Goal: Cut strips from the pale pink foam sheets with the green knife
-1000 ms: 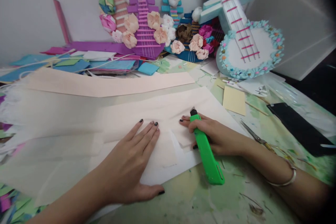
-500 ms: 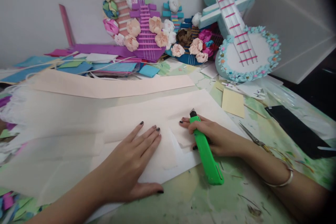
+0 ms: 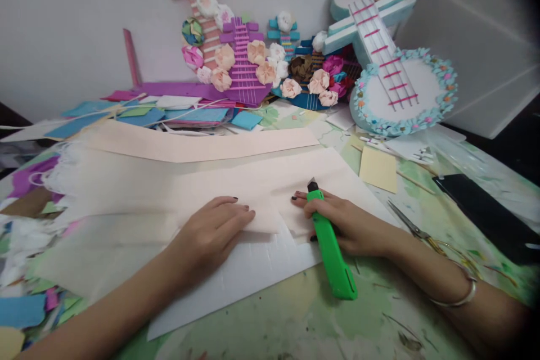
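My right hand (image 3: pixel 337 216) is closed round a green utility knife (image 3: pixel 331 259), its short blade pointing up and away from me. That hand's fingertips rest on a sheet of thin peach-cream paper (image 3: pixel 236 183). My left hand (image 3: pixel 206 230) lies at the near edge of the same paper with bent fingers on top. Its thumb is hidden, seemingly under the paper. A white board (image 3: pixel 253 270) shows beneath the paper, with a slanting gap between the paper's edges near my right fingers.
Scissors (image 3: pixel 415 229) lie right of my right hand, beside a black flat object (image 3: pixel 485 216) and a yellow paper square (image 3: pixel 378 169). A peach strip (image 3: pixel 202 149) lies behind. Decorated model instruments (image 3: pixel 405 90) stand along the wall. Coloured paper scraps (image 3: pixel 46 298) lie left.
My left hand has gone from lying flat with spread fingers to bent fingers, thumb out of sight. The near paper edge has moved away from me, baring more white board. My right hand stays put.
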Tool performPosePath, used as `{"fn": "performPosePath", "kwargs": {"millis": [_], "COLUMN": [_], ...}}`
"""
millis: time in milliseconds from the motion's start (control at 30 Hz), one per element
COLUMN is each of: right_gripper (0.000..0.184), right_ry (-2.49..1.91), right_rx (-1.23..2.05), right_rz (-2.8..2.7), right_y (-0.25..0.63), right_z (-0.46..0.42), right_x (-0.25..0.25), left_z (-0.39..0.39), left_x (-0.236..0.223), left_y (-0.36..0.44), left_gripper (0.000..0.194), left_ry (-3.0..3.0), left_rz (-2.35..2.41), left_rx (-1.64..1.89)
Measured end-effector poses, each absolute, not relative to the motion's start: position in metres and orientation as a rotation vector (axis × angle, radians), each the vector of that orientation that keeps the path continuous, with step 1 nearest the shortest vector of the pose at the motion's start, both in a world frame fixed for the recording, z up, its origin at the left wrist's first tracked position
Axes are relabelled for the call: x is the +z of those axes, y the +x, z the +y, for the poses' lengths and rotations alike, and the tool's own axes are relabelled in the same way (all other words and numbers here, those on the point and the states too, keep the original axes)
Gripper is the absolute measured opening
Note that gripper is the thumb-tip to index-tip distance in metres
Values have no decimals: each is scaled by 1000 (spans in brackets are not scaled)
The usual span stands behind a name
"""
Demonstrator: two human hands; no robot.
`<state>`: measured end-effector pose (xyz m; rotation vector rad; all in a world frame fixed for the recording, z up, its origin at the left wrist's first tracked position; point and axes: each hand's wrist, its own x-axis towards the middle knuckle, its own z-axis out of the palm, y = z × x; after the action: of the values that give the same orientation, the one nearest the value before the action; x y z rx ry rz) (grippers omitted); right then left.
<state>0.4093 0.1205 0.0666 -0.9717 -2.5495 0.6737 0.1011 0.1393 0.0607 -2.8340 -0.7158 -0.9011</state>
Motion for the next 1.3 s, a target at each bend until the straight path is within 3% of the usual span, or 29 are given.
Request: {"fn": "performPosePath", "kwargs": {"millis": [267,467,1067,1300], "right_gripper": [27,23,29,33], "right_ry": [-932,-955,-863,-1087], "right_rx": [639,570,722,568], "right_rz": [-2560,-2609,-2575,-2486], "right_y": [408,406,400,414], "right_z": [115,111,96,113], "right_x": [69,70,72,73], "left_z": [204,249,261,255], "left_x": [109,106,87,84], "left_y": [112,111,111,115], "left_gripper": [29,37,33,36], "left_ry": [-2864,-2928,-2766,-2679], "left_rz": [-1563,-1878,-1892,-1807], "left_rx": [-904,-709,-656,-730]}}
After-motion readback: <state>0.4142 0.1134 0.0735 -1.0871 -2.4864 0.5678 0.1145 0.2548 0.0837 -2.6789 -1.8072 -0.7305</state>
